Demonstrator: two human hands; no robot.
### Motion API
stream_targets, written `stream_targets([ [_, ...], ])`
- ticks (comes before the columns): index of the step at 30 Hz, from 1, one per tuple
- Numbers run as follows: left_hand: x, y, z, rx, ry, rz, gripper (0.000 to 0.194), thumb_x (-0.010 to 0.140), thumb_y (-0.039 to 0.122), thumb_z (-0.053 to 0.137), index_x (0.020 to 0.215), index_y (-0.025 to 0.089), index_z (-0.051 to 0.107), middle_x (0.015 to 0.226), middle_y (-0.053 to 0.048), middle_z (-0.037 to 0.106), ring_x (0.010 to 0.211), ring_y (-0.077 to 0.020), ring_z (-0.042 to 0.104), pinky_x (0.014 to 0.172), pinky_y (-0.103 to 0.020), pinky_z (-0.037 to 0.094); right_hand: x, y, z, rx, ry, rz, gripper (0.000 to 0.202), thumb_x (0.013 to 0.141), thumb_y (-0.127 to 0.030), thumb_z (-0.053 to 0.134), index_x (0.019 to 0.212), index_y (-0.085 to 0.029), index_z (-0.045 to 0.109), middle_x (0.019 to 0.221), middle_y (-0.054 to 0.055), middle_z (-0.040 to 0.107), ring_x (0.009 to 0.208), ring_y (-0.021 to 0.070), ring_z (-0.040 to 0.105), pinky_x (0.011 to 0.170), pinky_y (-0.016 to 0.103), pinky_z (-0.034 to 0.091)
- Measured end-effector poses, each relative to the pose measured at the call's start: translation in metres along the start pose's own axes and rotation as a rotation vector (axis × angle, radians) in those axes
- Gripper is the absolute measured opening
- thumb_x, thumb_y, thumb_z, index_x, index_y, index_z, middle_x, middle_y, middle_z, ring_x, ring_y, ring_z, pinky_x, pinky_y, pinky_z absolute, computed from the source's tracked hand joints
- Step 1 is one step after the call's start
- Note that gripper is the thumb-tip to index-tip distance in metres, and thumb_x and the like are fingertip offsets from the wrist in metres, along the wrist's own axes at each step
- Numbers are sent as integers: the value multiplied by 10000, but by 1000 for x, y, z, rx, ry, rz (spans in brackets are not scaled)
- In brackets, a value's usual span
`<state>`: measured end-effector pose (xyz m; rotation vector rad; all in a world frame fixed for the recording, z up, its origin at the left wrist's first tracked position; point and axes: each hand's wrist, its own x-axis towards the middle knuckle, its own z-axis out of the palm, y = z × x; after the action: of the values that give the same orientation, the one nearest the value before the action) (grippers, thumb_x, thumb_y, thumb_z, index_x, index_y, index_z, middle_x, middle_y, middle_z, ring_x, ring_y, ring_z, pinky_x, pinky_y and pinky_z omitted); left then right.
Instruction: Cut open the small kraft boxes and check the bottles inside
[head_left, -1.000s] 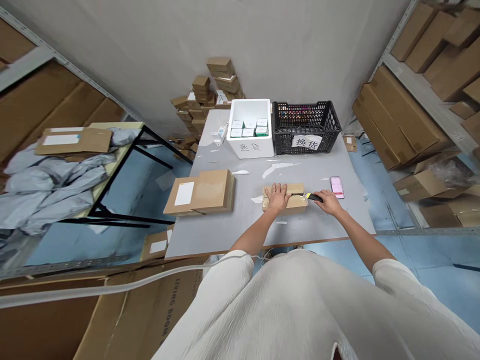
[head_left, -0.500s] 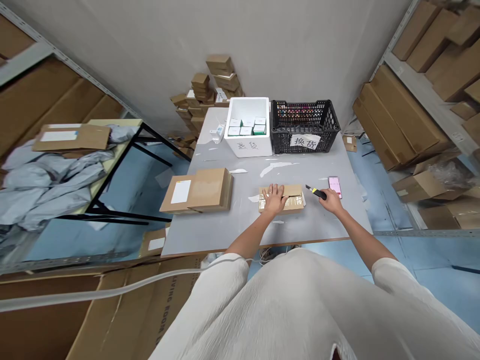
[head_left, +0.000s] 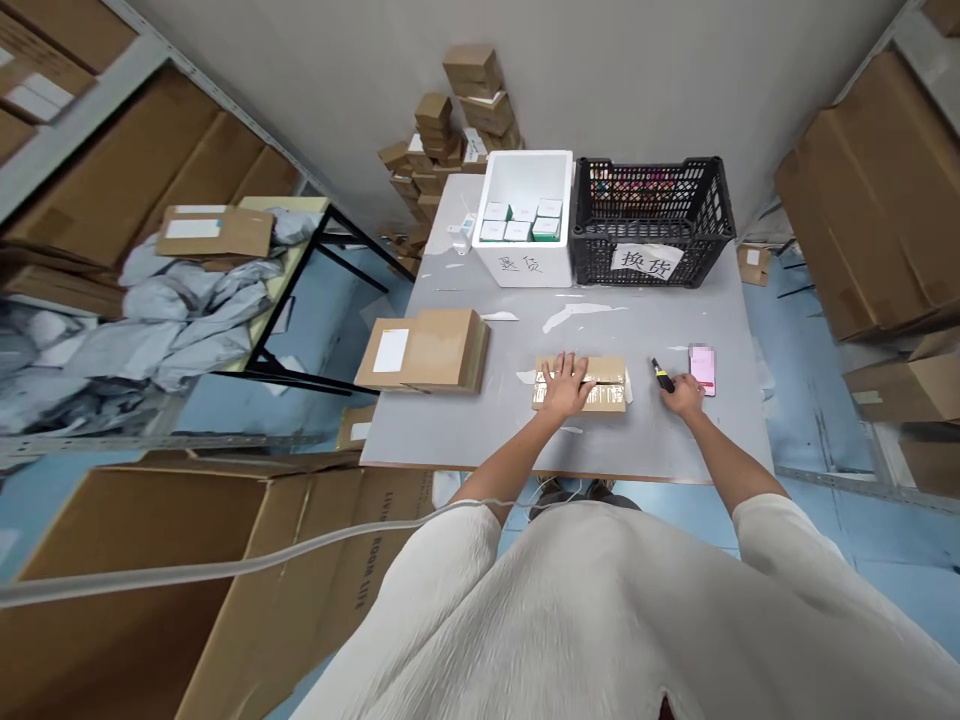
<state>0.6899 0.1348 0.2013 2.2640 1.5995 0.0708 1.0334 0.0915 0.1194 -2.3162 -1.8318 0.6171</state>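
Observation:
A small cardboard box (head_left: 604, 398) with shiny tape across its top lies on the grey table (head_left: 517, 430). My left hand (head_left: 564, 388) rests flat on its left half, fingers spread. To the right of the box, my right hand (head_left: 683, 395) is low over the tabletop, its fingers closed at the rear end of a black and yellow utility knife (head_left: 663, 376). The knife points away from me and slightly left. Just beyond that hand lies a phone (head_left: 703, 368) with a pink screen. The fingertips on the knife are partly hidden.
Left on the table are closed cardboard boxes (head_left: 442, 350), one with a white label. At the back stand a white foam bin (head_left: 525, 266) holding several small boxes and a black plastic crate (head_left: 651, 240). A large open carton (head_left: 300, 560) and a pale cable (head_left: 300, 545) are at lower left.
My right hand has moved away from the small box and lowered the knife by the phone, turning its tip farther forward. My left hand stays on the box. The view has shifted.

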Motion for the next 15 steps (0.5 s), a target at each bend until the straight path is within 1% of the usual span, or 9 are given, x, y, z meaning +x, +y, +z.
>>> stream_targets([
  [4,7,-4,8,3,6,0,688,1128,581,341,1755,297,355,1826,-127,307,1724,-383,124,1365,-680,19,27,10,18,2,29,189,513,916,-506,618,1337,-221,681,1424,195,551,1402,418,450,1170,649,359],
  [8,10,-7,12,2,4,11,690,1134,584,313,1752,280,356,1823,-141,304,1720,-376,142,1366,-674,21,43,19,33,-37,27,282,484,918,-436,608,1341,-204,652,1464,219,515,1450,441,376,1175,689,313],
  [12,12,-9,12,-5,0,19,702,1133,596,309,1762,285,329,1825,-140,300,1725,-374,122,1365,-676,7,46,22,39,-74,45,273,467,916,-390,598,1326,-170,643,1494,241,499,1455,437,361,1189,678,293],
  [15,12,-10,10,-10,-13,18,704,1133,594,309,1763,281,324,1834,-141,280,1729,-369,112,1365,-678,6,39,14,36,-57,109,218,475,938,-397,569,1361,-192,633,1530,223,491,1454,427,355,1194,677,283],
])
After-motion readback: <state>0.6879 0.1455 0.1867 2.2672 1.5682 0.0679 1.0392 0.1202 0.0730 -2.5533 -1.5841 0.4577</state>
